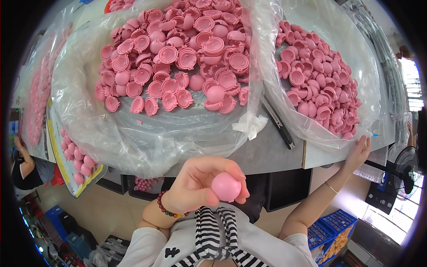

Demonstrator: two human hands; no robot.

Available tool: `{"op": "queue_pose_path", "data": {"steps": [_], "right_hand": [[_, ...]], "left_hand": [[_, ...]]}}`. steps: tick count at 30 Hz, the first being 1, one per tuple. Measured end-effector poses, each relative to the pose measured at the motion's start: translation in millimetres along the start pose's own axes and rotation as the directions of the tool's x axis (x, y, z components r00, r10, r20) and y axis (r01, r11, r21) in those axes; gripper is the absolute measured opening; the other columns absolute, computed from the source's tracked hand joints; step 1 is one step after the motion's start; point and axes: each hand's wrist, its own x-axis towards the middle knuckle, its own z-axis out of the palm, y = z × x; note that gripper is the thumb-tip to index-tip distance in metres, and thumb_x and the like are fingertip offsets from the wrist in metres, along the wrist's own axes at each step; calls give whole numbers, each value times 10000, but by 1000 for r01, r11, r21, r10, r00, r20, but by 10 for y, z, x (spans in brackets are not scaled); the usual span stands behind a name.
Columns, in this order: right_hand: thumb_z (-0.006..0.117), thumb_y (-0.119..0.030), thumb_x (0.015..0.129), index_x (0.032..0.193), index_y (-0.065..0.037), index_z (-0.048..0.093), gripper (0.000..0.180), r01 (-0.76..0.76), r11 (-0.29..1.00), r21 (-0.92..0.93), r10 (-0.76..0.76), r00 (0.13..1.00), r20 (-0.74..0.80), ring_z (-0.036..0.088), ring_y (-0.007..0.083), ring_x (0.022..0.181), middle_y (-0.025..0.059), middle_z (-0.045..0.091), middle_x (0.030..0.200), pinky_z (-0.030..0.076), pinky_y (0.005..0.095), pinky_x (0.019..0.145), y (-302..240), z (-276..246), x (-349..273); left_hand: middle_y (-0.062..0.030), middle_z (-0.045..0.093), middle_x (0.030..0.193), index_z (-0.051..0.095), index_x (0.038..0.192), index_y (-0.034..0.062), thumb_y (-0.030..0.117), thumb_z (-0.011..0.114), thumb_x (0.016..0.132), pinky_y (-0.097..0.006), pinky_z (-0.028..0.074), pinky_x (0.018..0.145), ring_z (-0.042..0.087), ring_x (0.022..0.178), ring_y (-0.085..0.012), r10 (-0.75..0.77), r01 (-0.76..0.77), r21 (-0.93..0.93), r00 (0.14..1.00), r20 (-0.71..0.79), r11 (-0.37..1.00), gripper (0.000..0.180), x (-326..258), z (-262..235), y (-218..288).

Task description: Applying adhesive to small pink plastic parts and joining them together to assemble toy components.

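Ball (pixel 226 187), pink, light and slick: your left hand (pixel 195 184) cups it; your right hand (pixel 359 151) lies released, reaching right at the bag (pixel 364 80).

head view | looks steeply down; close over table (pixel 267 153); rim seemingly dark

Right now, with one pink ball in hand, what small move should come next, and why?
Probably the right hand should move from the table edge into the right bag for another pink half shell. The left hand already holds a closed pink ball near the body, while the right hand is empty and that bag is closest.
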Motion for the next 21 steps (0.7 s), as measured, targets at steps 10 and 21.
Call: {"op": "queue_pose_path", "data": {"steps": [10, 21], "right_hand": [[557, -249, 833, 959, 55, 544, 329, 163, 986, -40, -162, 986, 34, 521, 105, 752, 85, 593, 833, 408, 226, 688, -399, 1, -214], [600, -98, 715, 944, 0, 537, 258, 187, 876, 444, -482, 374, 792, 510, 334, 1012, 120, 598, 974, 391, 360, 848, -1640, 637, -1702]], "left_hand": [[-218, 594, 878, 545, 958, -16, 40, 728, 627, -383, 474, 789, 599, 829, -276, 348, -312, 485, 938, 17, 817, 382, 2, 67, -18], [-181, 593, 982, 545, 1013, -62, -27, 729, 617, -294, 471, 788, 591, 896, -217, 418, -227, 734, 904, -85, 640, 438, -110, 83, 0]]}}
